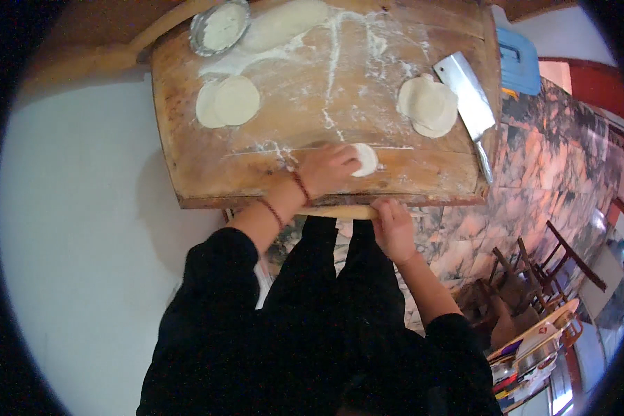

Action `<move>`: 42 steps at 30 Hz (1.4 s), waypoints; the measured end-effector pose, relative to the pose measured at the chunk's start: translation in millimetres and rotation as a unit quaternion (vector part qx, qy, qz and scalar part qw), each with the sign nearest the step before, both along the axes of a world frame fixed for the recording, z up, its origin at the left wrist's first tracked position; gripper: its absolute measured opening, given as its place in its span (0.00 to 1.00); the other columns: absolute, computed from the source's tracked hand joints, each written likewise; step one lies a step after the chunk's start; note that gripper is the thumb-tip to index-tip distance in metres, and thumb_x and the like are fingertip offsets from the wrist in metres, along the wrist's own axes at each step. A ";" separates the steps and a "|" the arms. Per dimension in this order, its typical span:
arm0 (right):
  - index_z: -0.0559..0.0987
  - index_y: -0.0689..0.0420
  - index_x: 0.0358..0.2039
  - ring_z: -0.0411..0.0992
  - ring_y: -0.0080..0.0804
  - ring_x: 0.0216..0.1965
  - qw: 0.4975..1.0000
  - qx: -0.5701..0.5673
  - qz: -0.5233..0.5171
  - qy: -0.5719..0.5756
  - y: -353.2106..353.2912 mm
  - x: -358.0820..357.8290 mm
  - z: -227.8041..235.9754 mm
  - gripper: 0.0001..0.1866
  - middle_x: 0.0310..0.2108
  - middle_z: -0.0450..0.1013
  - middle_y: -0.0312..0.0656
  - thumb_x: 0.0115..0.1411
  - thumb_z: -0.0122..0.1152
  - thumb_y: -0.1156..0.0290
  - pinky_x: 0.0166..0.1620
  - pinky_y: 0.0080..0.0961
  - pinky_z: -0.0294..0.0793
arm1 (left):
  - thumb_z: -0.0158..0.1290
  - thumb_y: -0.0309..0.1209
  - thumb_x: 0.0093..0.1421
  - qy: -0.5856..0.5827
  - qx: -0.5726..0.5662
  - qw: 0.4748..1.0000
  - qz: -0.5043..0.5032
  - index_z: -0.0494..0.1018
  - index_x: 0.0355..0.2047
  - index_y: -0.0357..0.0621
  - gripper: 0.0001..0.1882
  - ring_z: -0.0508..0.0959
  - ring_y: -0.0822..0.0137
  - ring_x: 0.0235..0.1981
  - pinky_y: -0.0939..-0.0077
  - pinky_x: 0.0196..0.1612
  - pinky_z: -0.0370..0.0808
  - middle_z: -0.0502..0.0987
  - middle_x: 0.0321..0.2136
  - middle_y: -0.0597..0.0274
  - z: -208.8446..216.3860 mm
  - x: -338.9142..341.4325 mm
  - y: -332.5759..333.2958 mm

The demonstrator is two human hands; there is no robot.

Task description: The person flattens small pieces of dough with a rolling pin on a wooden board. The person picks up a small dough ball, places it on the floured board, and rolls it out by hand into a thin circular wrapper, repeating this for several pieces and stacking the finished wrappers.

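A small round of white dough (367, 161) lies near the board's front edge. My left hand (328, 170) reaches over the board from the left, its curled fingers on the left side of that round and partly covering it. Just off the board's near edge, my right hand (393, 223) is closed round the right part of a slim wooden rolling pin (340, 212). The pin lies crosswise in front of my body. Flattened dough wrappers (237, 100) overlap at the left of the board, and another stack of wrappers (430, 107) rests at the right.
The floured wooden board (312, 104) holds a metal bowl of flour (222, 29) and a thick roll of dough (288, 24) at the back. A cleaver (468, 97) lies along its right side. Beyond stands a blue plastic stool (518, 61); wooden chairs (534, 270) are lower right.
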State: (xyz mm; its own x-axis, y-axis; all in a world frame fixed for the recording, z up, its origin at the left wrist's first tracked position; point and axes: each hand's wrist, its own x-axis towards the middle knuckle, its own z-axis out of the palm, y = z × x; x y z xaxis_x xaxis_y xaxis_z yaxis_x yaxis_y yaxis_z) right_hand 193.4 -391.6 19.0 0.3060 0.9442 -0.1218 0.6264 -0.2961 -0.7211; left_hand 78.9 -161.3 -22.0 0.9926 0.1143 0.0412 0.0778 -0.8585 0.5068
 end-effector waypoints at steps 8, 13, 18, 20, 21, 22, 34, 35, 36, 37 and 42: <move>0.75 0.56 0.45 0.71 0.53 0.38 0.997 0.054 0.046 -0.011 44.9 -8.7 -12.5 0.23 0.40 0.73 0.46 0.46 0.63 0.82 0.42 0.44 0.73 | 0.55 0.22 0.56 0.043 0.002 0.957 0.287 0.77 0.47 0.49 0.18 0.79 0.52 0.49 0.59 0.49 0.78 0.77 0.50 0.60 24.9 -106.6 59.0; 0.76 0.55 0.50 0.73 0.51 0.41 0.989 0.080 0.113 -0.042 82.9 -4.9 -12.8 0.25 0.42 0.73 0.46 0.48 0.64 0.81 0.45 0.45 0.72 | 0.52 0.20 0.60 -0.030 -0.102 0.851 0.514 0.74 0.50 0.46 0.17 0.78 0.47 0.49 0.59 0.51 0.77 0.76 0.49 0.49 31.0 -124.1 28.8; 0.74 0.55 0.61 0.68 0.45 0.62 0.957 0.093 0.245 -0.124 179.6 18.2 -15.4 0.28 0.60 0.70 0.45 0.59 0.64 0.68 0.63 0.47 0.66 | 0.53 0.35 0.67 0.075 0.051 0.870 0.484 0.65 0.65 0.40 0.28 0.63 0.44 0.69 0.45 0.70 0.58 0.66 0.66 0.46 36.1 -137.9 2.7; 0.72 0.55 0.64 0.64 0.43 0.68 0.941 0.112 0.275 -0.159 225.2 17.2 -28.8 0.30 0.66 0.67 0.44 0.61 0.64 0.65 0.68 0.47 0.62 | 0.51 0.40 0.68 0.087 0.018 0.857 0.508 0.56 0.71 0.36 0.36 0.54 0.43 0.74 0.41 0.74 0.47 0.57 0.72 0.45 9.5 -132.5 5.9; 0.69 0.54 0.67 0.60 0.42 0.71 0.938 0.106 0.273 -0.187 244.7 15.3 -33.1 0.32 0.70 0.62 0.43 0.63 0.62 0.61 0.71 0.47 0.57 | 0.50 0.40 0.68 0.091 0.062 0.834 0.541 0.55 0.71 0.35 0.37 0.54 0.44 0.74 0.41 0.74 0.48 0.56 0.72 0.44 0.0 -125.8 14.4; 0.66 0.54 0.70 0.55 0.40 0.74 0.933 0.101 0.271 -0.215 263.0 14.9 -36.7 0.34 0.73 0.58 0.43 0.65 0.60 0.58 0.74 0.47 0.52 | 0.49 0.41 0.68 0.094 0.105 0.808 0.572 0.54 0.72 0.35 0.37 0.53 0.44 0.74 0.42 0.74 0.48 0.55 0.73 0.43 -9.5 -118.9 25.7; 0.60 0.57 0.73 0.50 0.45 0.76 0.934 0.090 0.244 -0.247 292.3 20.2 -43.0 0.39 0.75 0.53 0.46 0.66 0.58 0.56 0.74 0.53 0.48 | 0.52 0.47 0.66 0.030 0.073 0.731 0.678 0.53 0.72 0.31 0.43 0.50 0.43 0.75 0.37 0.73 0.45 0.51 0.74 0.40 -26.5 -108.7 70.9; 0.60 0.57 0.73 0.50 0.45 0.76 0.938 0.095 0.214 -0.257 298.6 29.9 -53.6 0.38 0.75 0.53 0.47 0.67 0.58 0.56 0.74 0.53 0.48 | 0.52 0.48 0.65 0.053 0.087 0.717 0.690 0.53 0.72 0.31 0.44 0.50 0.43 0.75 0.38 0.73 0.44 0.51 0.74 0.40 -30.8 -104.3 85.6; 0.60 0.57 0.73 0.51 0.45 0.76 0.941 0.098 0.184 -0.266 298.4 42.6 -62.5 0.38 0.75 0.54 0.47 0.67 0.58 0.57 0.74 0.53 0.49 | 0.52 0.48 0.65 0.054 0.082 0.717 0.690 0.53 0.72 0.31 0.44 0.50 0.43 0.75 0.38 0.73 0.44 0.51 0.74 0.40 -28.0 -100.4 78.9; 0.60 0.58 0.73 0.52 0.47 0.75 0.951 0.105 0.169 -0.236 275.6 57.1 -66.6 0.37 0.75 0.54 0.48 0.67 0.57 0.58 0.73 0.53 0.49 | 0.52 0.49 0.65 0.055 0.082 0.763 0.639 0.52 0.72 0.32 0.45 0.50 0.44 0.76 0.37 0.73 0.44 0.51 0.74 0.41 -21.2 -97.1 62.2; 0.60 0.57 0.73 0.52 0.49 0.75 0.948 0.028 0.225 -0.221 210.1 40.6 -44.8 0.36 0.75 0.54 0.48 0.69 0.55 0.59 0.73 0.53 0.50 | 0.52 0.52 0.64 0.154 -0.034 0.805 0.571 0.51 0.73 0.33 0.47 0.50 0.44 0.76 0.36 0.72 0.43 0.50 0.75 0.43 -4.5 -129.9 -38.1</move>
State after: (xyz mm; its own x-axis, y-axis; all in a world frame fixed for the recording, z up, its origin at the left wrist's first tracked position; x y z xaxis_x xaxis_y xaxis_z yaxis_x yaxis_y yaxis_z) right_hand 234.0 -181.5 -25.8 -0.1210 0.9924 -0.0207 0.9250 0.1052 -0.3651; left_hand -51.0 -199.4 -26.6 0.1997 0.9521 -0.2317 0.9286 -0.1085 0.3548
